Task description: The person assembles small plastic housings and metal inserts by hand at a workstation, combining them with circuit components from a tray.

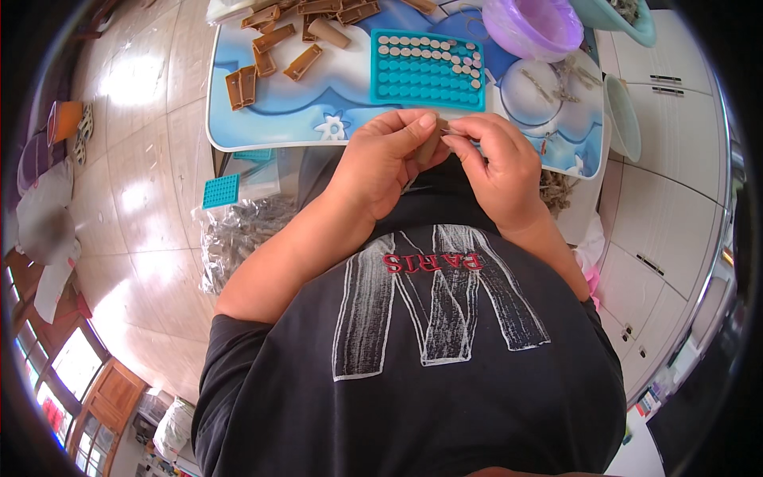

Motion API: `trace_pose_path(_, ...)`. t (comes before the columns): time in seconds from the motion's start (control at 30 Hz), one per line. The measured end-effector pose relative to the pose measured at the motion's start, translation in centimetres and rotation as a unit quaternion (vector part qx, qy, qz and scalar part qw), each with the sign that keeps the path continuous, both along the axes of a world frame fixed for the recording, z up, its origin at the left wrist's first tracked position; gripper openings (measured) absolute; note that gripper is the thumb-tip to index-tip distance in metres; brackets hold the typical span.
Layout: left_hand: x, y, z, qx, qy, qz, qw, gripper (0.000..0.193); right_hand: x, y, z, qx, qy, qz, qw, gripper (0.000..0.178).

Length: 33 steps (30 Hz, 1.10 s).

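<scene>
My left hand is closed around a brown tube-like piece above the table's near edge. Thumb and forefinger of my right hand pinch together at that piece's upper right side. Something thin and pale shows at those fingertips, too small to name. Just beyond my hands lies a teal moulded tray with rows of round hollows. Pale round pieces fill its two far rows and some hollows at its right end. Several brown trough-shaped pieces are scattered at the far left of the table.
The blue-and-white table also carries a plastic-lined purple basin and dry twig-like bits. Beyond its right side are a pale green basin and white cabinets. A clear bag of grey-brown pieces and a small teal tray lie left of me.
</scene>
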State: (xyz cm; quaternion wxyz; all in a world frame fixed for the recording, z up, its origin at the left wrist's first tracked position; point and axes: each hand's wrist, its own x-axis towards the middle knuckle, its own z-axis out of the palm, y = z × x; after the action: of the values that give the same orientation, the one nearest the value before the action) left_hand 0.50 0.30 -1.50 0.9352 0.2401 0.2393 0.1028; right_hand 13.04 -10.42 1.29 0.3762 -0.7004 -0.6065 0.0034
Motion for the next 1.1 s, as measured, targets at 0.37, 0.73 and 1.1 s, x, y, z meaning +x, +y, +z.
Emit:
trace_pose_path(0.37,0.2,0.3,-0.5,-0.019,-0.002,0.002,1.0,0.021,0.0,0.3,-0.3,0.008,-0.018,0.007,1.0,0.012)
trace_pose_path(0.73,-0.3,0.2,0.1,-0.027,0.044,0.012,0.999,0.023,-0.1,0.4,-0.9,0.013,0.034,0.002,0.999,0.011)
trace_pose_path(1.1,-0.2,0.4,0.4,0.002,0.075,-0.032,0.997,0.03,0.7,0.2,-0.8,-0.051,0.095,0.032,0.994,0.018)
